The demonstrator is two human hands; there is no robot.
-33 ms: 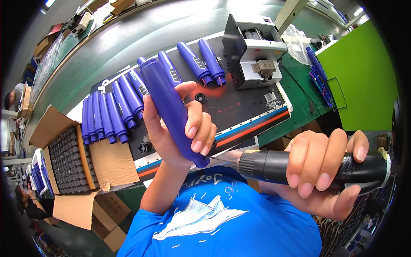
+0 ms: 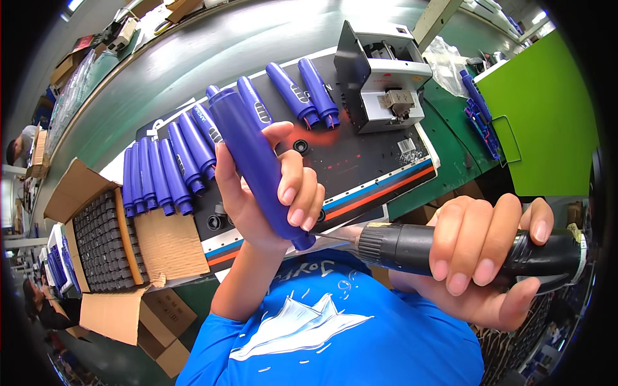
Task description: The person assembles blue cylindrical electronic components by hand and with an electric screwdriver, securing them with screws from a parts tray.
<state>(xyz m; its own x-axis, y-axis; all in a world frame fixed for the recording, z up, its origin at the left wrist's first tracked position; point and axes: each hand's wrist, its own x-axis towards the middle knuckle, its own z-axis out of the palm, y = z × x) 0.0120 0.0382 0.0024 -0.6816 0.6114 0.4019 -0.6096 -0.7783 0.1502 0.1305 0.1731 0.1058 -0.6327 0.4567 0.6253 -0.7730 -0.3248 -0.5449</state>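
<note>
My left hand (image 2: 273, 193) is wrapped round a blue tubular handle casing (image 2: 248, 151), tilted with its narrow end toward me. In my right hand (image 2: 479, 251) lies a black electric screwdriver (image 2: 399, 248), held level, fingers over its barrel and thumb below. Its thin bit reaches the narrow end of the casing; whether it sits on a screw is too small to tell. Behind my left hand, several similar blue casings (image 2: 170, 170) lie side by side on a dark mat (image 2: 360, 151). A black ring cap (image 2: 300, 147) rests beyond my fingers, and another black cap (image 2: 215, 222) lies left of my wrist.
A white and dark grey tabletop machine (image 2: 393, 96) stands at the mat's far right. On the left, an open carton (image 2: 174, 248) holds rows of black parts. A green panel (image 2: 541, 122) with a wire handle rises at right, beside blue shells (image 2: 479, 122). Another person (image 2: 48, 305) is at far left.
Almost nothing differs. Both hands, the casing and the screwdriver keep their places, with only a very slight shift of the right hand's fingers.
</note>
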